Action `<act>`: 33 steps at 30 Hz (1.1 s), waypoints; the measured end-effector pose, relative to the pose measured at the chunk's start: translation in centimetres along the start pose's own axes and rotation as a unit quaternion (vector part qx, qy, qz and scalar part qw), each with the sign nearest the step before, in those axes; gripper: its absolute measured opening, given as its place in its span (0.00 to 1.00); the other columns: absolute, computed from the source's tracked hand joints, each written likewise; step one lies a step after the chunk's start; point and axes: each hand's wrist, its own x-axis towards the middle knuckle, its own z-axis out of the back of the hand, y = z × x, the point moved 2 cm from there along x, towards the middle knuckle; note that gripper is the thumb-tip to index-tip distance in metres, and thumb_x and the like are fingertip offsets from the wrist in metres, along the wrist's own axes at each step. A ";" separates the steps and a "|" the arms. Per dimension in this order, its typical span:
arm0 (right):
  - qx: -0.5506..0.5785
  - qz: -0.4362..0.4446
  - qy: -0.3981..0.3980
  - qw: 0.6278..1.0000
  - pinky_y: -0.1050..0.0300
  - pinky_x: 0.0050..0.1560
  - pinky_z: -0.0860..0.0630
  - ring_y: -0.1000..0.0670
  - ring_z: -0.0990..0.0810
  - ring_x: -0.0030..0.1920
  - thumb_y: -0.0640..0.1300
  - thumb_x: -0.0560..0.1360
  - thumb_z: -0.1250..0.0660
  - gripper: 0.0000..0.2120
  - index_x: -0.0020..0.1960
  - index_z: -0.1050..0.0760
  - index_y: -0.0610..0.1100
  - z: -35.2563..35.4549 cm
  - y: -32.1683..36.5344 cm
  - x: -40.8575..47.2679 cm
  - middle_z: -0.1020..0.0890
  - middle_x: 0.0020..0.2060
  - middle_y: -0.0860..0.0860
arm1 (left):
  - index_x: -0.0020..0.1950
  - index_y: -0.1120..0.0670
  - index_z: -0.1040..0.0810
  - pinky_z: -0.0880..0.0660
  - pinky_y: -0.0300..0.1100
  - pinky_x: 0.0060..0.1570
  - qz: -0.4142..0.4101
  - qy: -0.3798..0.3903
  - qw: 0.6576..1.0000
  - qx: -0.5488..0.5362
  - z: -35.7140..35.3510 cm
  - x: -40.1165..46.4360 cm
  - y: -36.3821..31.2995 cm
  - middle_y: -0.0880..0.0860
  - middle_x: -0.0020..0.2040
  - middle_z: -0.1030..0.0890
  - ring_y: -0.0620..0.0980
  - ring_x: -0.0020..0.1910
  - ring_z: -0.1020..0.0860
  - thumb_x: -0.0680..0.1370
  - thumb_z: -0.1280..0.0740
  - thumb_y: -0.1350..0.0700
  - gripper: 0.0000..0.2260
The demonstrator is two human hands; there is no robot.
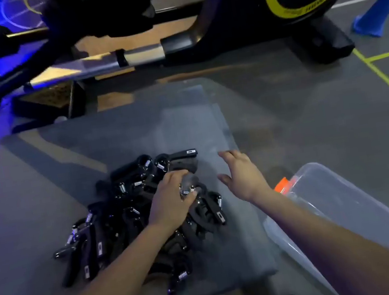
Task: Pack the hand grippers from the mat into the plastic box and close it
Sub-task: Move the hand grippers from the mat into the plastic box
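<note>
**Black grippers heaped on the mat, box waiting at right**

Black hand grippers [134,222] lay tangled in a heap on the grey mat [136,135], springs catching the light. The left hand [171,201] had its fingers [182,174] clenched round one gripper near the pile's top. Just right, the right hand [241,178] hovered released, fingers spread, holding nothing. Further right stood the clear plastic box [364,210], apparently lidless (an orange latch [286,184] showed at its near corner).

Because handles and springs interlocked, a lift would likely drag neighbours along and spill them onto the floor. The room was dim, blue-lit, with an exercise bike [256,11] beyond the mat.
</note>
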 end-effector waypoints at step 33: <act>0.043 -0.109 -0.045 0.992 0.55 0.48 0.26 0.41 0.21 0.54 0.39 0.71 0.35 0.09 0.50 0.22 0.43 -16.9 -6.0 1.9 0.18 0.50 0.44 | 0.70 0.50 0.34 0.35 0.44 0.65 -0.100 -0.006 0.976 0.195 -8.4 3.3 9.0 0.48 0.67 0.31 0.50 0.67 0.33 0.74 0.32 0.50 0.25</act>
